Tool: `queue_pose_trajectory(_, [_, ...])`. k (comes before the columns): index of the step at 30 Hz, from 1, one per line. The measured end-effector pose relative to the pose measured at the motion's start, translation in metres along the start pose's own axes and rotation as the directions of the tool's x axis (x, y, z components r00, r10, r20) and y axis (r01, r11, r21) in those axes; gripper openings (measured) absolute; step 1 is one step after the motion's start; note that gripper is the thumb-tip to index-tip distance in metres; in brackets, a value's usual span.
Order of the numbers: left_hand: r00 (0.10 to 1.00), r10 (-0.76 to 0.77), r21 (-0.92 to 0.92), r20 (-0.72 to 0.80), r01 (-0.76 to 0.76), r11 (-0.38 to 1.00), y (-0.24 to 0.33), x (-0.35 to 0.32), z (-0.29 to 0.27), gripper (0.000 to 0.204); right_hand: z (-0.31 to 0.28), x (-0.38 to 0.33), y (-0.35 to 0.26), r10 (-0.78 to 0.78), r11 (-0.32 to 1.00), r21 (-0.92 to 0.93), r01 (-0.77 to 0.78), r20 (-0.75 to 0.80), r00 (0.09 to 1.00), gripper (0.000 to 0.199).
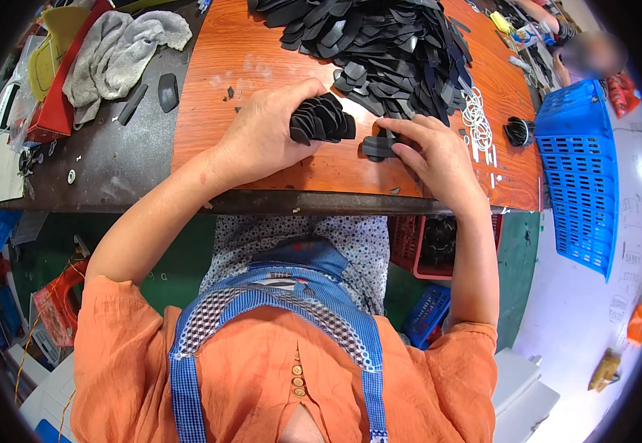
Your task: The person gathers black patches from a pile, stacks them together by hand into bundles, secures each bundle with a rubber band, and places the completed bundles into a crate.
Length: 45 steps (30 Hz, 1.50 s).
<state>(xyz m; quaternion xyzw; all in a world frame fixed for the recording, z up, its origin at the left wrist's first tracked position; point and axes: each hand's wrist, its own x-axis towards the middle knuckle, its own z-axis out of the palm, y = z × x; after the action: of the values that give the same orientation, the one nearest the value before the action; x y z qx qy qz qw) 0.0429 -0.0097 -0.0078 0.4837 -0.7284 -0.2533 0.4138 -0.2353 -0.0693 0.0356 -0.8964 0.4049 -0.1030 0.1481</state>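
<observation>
My left hand (262,136) is closed around a row of thin black curved pieces (322,120), stacked face to face with their edges toward the right. To its right, my right hand (445,153) has its thumb and forefinger at the end of a short black strip (377,147) low over the wooden tabletop. Its other fingers are partly hidden behind the hand. Just beyond both hands spreads a large heap of loose black pieces (402,63), flat and rounded at the ends. The exact material of the pieces cannot be told.
White rubber bands (476,118) lie right of the heap, near a small black bundle (518,133). A blue plastic crate (578,170) stands at the table's right edge. A grey cloth (114,59) lies at the left. Below the table sits a red crate (407,247). Another person (568,63) is at upper right.
</observation>
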Motion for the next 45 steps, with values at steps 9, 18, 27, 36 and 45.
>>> queue_pose_trajectory(9, [0.983,0.119,0.209,0.141,-0.147,0.967,0.043,-0.003,-0.001,0.045,0.036,-0.024,-0.003,0.084,0.996,-0.015,-0.093,-0.315,0.945,0.023])
queue_pose_trajectory(18, [0.971,0.190,0.300,0.142,-0.225,0.927,0.021,0.018,0.033,0.040,0.029,0.008,0.010,0.199,0.975,0.187,-0.125,-0.464,0.863,0.019])
queue_pose_trajectory(27, [0.991,0.131,0.112,0.003,-0.130,0.985,0.014,0.009,0.023,0.042,0.017,0.036,0.054,0.366,0.920,0.058,-0.387,-0.480,0.797,0.021])
queue_pose_trajectory(36, [0.962,0.264,0.234,-0.076,-0.240,0.942,0.019,0.009,0.008,0.038,0.039,0.014,0.001,0.541,0.538,0.841,-0.050,-0.299,0.786,0.013])
queue_pose_trajectory(45, [0.899,0.439,0.315,0.001,-0.417,0.853,0.024,0.012,0.012,0.032,0.080,0.004,-0.055,0.426,0.563,0.820,0.106,-0.398,0.812,0.013])
